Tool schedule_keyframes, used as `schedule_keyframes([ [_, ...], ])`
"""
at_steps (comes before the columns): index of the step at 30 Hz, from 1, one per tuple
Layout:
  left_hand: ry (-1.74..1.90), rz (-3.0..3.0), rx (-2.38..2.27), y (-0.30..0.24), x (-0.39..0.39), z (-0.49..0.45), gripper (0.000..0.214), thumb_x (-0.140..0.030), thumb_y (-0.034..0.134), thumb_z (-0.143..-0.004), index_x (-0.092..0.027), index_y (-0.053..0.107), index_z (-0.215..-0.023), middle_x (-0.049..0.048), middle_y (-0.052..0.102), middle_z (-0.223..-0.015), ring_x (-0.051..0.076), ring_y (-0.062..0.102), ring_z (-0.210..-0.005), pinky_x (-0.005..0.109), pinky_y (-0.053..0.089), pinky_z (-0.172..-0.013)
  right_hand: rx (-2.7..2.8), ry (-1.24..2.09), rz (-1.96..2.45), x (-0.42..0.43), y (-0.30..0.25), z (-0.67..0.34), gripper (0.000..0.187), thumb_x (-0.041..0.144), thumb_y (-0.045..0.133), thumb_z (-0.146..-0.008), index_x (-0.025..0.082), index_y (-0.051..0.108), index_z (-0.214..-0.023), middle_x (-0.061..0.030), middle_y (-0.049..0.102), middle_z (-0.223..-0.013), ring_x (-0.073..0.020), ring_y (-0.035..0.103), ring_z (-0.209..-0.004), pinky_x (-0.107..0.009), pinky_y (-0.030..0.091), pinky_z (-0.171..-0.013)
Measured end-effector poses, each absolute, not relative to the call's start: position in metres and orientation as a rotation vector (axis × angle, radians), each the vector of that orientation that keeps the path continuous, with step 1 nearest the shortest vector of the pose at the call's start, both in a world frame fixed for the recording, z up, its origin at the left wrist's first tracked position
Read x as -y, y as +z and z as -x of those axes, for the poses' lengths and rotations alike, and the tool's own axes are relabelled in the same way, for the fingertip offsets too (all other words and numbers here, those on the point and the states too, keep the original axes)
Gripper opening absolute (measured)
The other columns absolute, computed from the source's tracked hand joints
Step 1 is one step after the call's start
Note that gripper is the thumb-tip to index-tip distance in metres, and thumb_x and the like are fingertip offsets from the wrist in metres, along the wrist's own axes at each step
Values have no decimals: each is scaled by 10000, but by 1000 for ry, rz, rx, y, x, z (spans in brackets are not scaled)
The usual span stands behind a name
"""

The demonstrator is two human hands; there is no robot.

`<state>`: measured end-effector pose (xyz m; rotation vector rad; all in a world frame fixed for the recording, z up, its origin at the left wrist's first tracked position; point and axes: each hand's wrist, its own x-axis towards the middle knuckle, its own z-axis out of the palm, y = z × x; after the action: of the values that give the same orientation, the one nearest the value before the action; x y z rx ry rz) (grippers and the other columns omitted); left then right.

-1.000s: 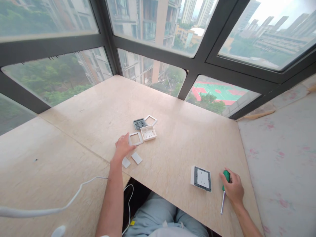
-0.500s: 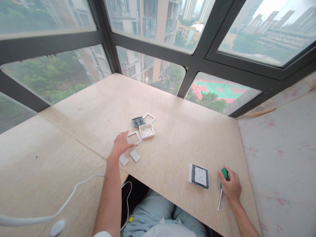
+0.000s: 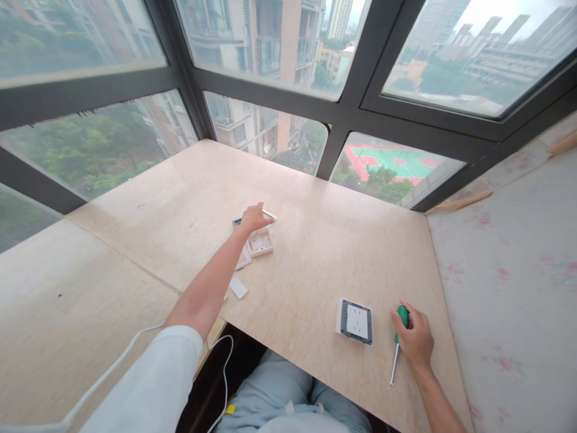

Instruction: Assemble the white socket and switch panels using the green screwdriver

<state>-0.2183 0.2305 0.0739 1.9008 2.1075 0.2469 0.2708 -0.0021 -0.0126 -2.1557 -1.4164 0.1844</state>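
My left hand reaches far forward over a cluster of wall-socket parts, its fingers curled down onto the grey inner module and the white frame behind it. What the fingers hold, if anything, is hidden. A white back box lies just below the hand, and another white frame peeks out beside my forearm. My right hand rests near the table's front edge, closed on a green-handled screwdriver. An assembled socket with a grey plate lies left of it.
A small white cover piece lies near my forearm. The wooden table meets large windows at its far edge. A white cable runs over the lower left board. A floral mat lies to the right.
My left hand has moved from the near white frame forward to the grey module and far frame. The right hand stays on the screwdriver. The camera view has shifted slightly.
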Motion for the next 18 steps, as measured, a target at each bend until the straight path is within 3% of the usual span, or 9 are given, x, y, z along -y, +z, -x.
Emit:
schedule_keyframes([
  [3,114,-1875,-2120,60,-244,216,740,-549,759,-640,-137,541,-1215,200,644,-1172,373,555,-1173,414,430,-950,1420,193,2142,3,-14,-272,636,632,494,-762,155,670,-1144,-144,631,-1103,-275,601,-869,-392,457,-748],
  [7,95,-1901,-2145,50,-251,214,729,-513,768,-628,-115,535,-1193,234,617,-1187,393,533,-1173,441,417,-947,1432,207,2119,3,-13,-272,621,639,492,-779,161,668,-1133,-139,628,-1096,-260,597,-843,-384,463,-740],
  [12,199,-1961,-2123,46,-251,214,843,-459,777,-616,-95,456,-1305,223,584,-1218,378,515,-1184,441,399,-980,1435,211,2111,2,-13,-272,616,635,484,-788,162,671,-1135,-143,637,-1107,-253,598,-809,-379,458,-729],
  [18,585,-2147,-1894,62,-244,204,964,-391,737,-693,-84,257,-1471,186,459,-1379,270,483,-1257,346,385,-1061,1423,211,2087,2,-12,-270,581,609,493,-794,164,673,-1121,-142,633,-1095,-254,598,-834,-369,456,-726],
])
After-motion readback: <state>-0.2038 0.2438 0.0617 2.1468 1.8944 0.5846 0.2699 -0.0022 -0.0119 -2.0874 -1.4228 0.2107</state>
